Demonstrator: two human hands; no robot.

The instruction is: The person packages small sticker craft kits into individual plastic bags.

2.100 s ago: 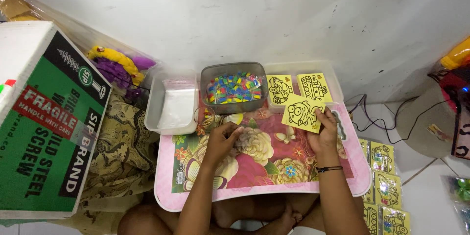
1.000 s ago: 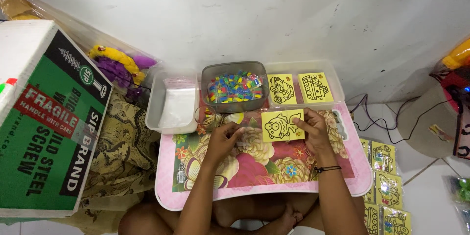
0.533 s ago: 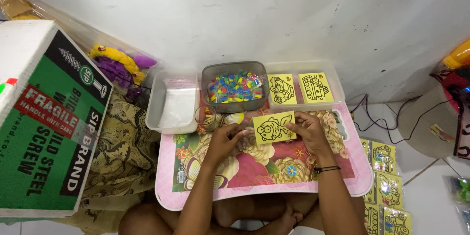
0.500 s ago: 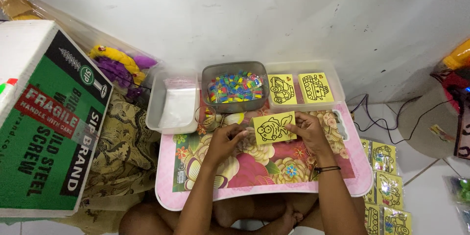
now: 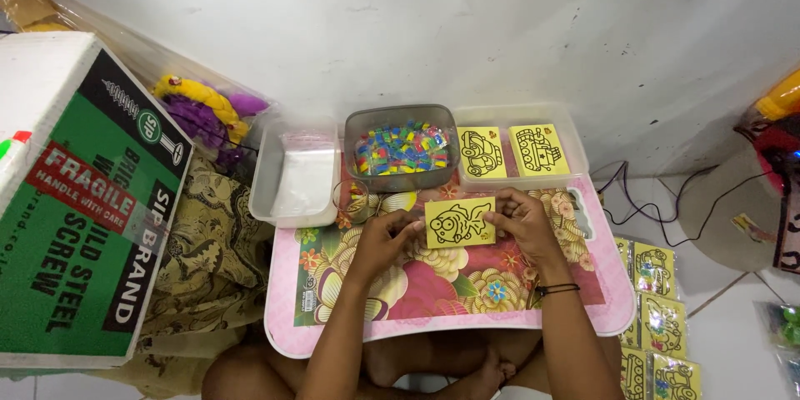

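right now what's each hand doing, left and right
Left hand: closed on the left edge of the yellow picture card.
Right hand: closed on the same card's right edge.

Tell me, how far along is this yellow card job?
Looks done: two cards lie in the clear tray beside the tub of coloured bits. In hand: the left hand and right hand hold a fish card over the pink table. Seemingly left: a stack of cards on the floor to the right.
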